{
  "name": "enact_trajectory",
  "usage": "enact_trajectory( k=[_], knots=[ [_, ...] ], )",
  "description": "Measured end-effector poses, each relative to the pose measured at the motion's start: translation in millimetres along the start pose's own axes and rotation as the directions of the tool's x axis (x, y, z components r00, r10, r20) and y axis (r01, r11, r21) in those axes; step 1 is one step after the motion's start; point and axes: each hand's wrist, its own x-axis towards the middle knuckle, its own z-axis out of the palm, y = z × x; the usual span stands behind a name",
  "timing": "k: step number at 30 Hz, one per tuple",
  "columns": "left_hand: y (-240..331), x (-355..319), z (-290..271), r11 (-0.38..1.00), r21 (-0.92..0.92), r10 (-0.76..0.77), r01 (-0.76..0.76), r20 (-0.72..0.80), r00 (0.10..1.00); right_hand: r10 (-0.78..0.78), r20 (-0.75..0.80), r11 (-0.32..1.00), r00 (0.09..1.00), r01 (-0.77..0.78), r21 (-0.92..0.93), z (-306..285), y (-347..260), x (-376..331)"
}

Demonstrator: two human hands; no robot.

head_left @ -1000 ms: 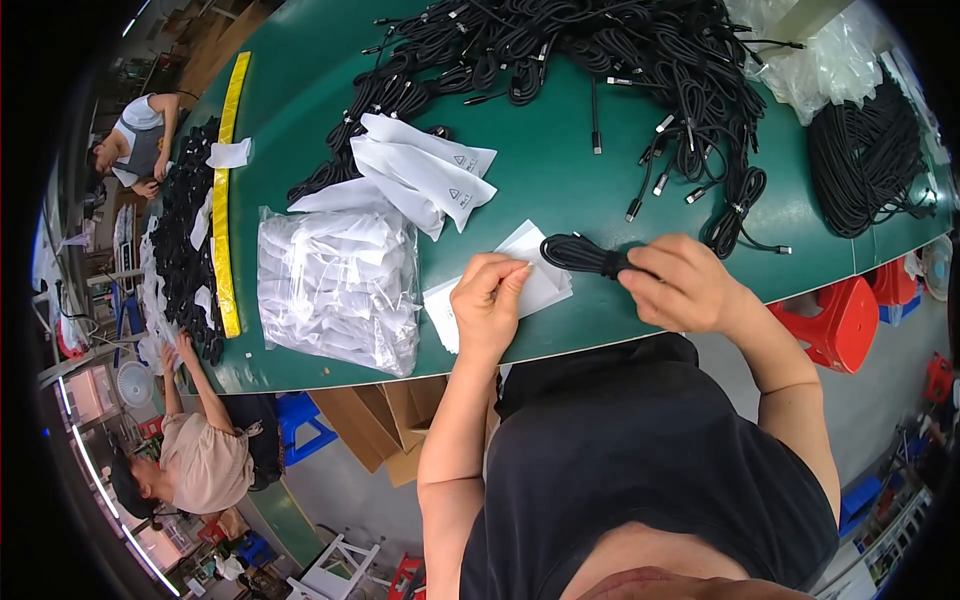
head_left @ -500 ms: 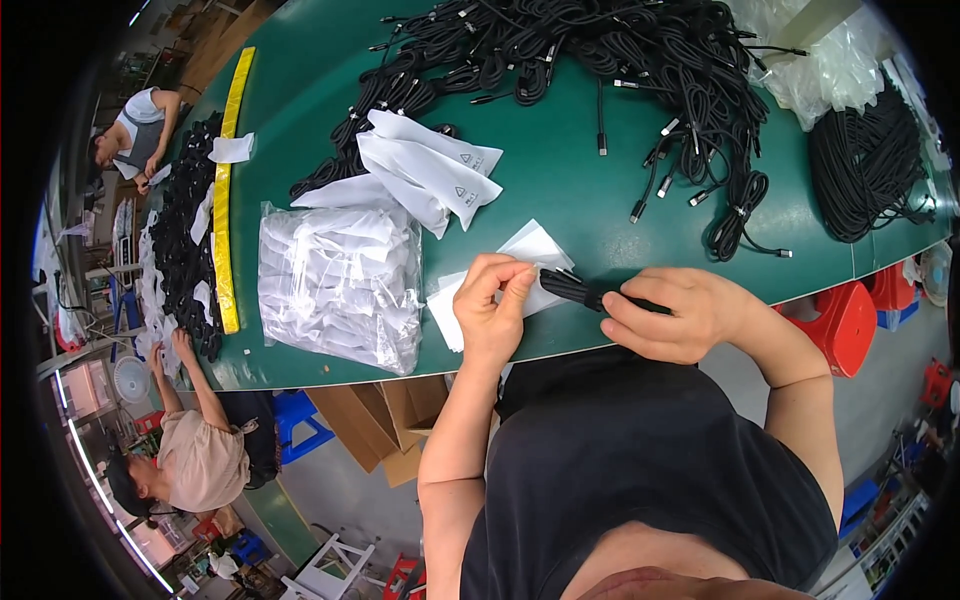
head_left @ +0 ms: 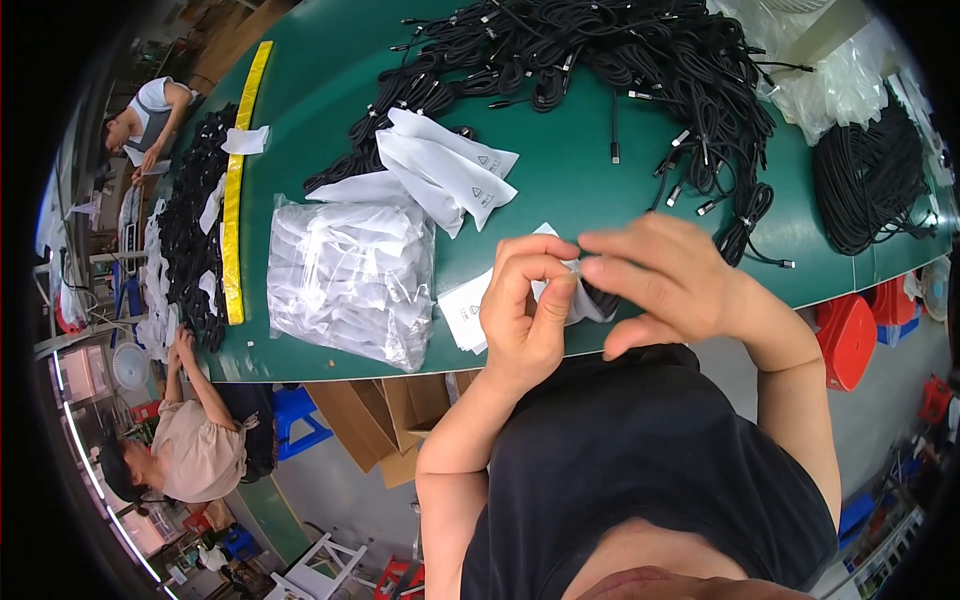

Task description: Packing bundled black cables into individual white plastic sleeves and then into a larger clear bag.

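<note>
My left hand [head_left: 524, 312] is closed in a pinch on the edge of a white bag [head_left: 584, 311] at the table's near edge. Part of a bundled black cable [head_left: 601, 300] shows at the bag, mostly hidden behind my right hand. My right hand [head_left: 662, 282] is beside the bag, fingers stretched and thumb apart, its fingertips smeared by motion. Flat white bags [head_left: 463, 312] lie left of my left hand. Beyond them, filled white bags [head_left: 440, 165] rest near a clear plastic bag [head_left: 350, 285] packed with white bags.
A large pile of black cables [head_left: 590, 45] spreads across the far side. At right lie a thick cable coil [head_left: 858, 185] and clear plastic sheeting [head_left: 800, 75]. Yellow tape [head_left: 236, 190] runs along the left, where two people work. A red stool [head_left: 845, 340] stands off the table's edge.
The cable bundle has moved from between my hands to the white bag, now mostly hidden. My right hand has let go and its fingers have spread. My left hand has shifted slightly right.
</note>
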Motion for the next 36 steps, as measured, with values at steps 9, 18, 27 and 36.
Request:
enact_trajectory(
  k=[9,18,27,36],
  knots=[
    [-2,34,-24,0.949,-0.304,-0.153,0.081,-0.221,0.963,0.407,-0.086,0.912,0.910,-0.398,0.100,69,86,36],
    [-5,60,-52,0.989,-0.142,-0.082,0.033,-0.351,0.933,0.711,0.289,0.679,0.641,-0.732,-0.048,154,167,78],
    [-11,59,-62,0.990,0.061,-0.061,0.128,-0.630,0.774,0.819,0.372,0.499,0.436,-0.862,-0.089,135,154,81],
    [-39,-13,-21,0.801,0.597,-0.150,0.055,0.111,0.982,0.773,-0.179,0.619,0.609,-0.786,0.001,65,126,42]
  ],
)
